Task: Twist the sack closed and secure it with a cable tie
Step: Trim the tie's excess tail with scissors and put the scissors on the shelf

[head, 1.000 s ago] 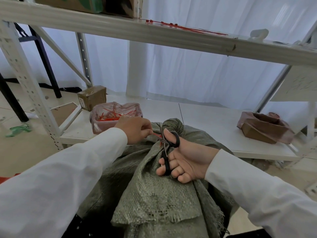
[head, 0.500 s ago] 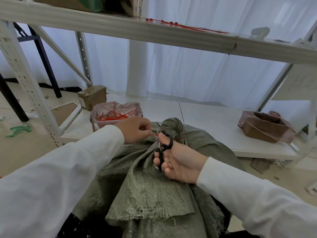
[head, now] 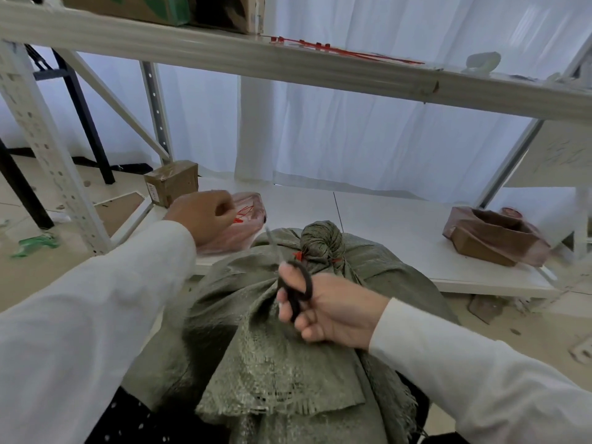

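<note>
Our right hand [head: 323,310] was clenched on black scissors [head: 294,291] over the tied sack [head: 288,347]. Our left hand [head: 205,216], fingers curled together, covered part of the pink bag [head: 246,219] beside a small cardboard box [head: 171,182].

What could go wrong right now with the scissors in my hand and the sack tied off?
The scissors in your right hand point at the sack close to the red cable tie; a slip might nick the weave or the tie. Your left hand reaches over the pink bag of ties near the shelf edge and could knock it off.
</note>
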A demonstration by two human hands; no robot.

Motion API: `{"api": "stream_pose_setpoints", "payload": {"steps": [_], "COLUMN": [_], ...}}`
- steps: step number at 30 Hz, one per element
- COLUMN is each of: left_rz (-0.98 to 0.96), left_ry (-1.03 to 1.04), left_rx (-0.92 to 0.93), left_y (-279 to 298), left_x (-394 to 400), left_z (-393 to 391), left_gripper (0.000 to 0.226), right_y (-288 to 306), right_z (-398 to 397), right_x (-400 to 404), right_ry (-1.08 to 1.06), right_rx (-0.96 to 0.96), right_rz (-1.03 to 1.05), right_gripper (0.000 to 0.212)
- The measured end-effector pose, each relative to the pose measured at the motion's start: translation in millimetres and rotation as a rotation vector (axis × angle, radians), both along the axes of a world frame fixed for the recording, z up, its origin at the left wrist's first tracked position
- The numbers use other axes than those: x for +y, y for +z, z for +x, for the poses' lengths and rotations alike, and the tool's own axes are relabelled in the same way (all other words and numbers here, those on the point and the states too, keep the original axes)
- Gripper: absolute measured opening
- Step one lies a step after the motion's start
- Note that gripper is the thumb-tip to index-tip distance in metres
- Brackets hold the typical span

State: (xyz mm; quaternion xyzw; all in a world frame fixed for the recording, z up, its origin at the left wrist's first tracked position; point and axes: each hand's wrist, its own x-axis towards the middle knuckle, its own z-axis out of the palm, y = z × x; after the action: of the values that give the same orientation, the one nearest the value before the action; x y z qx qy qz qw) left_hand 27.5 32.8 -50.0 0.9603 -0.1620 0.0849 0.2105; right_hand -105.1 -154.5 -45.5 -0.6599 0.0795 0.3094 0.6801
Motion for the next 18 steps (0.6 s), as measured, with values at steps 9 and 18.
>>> {"api": "stream_pose_setpoints", "payload": {"steps": [9, 18], "left_rz": [0.16, -0.541], "left_ry": [-0.098, 0.381], "left_rx": [0.488, 0.215], "left_y": [-26, -43], "left_x": [20, 20], "left_z": [13, 89], "left_gripper": [0.015, 0.044], "right_y": [30, 20], "right_z": [51, 77], "right_x": [-45, -44], "right_ry": [-0.433, -0.398], "right_rx": [-0.212, -0.283], "right_rz": [0.012, -0.141], "right_gripper": [0.032, 0.029]}}
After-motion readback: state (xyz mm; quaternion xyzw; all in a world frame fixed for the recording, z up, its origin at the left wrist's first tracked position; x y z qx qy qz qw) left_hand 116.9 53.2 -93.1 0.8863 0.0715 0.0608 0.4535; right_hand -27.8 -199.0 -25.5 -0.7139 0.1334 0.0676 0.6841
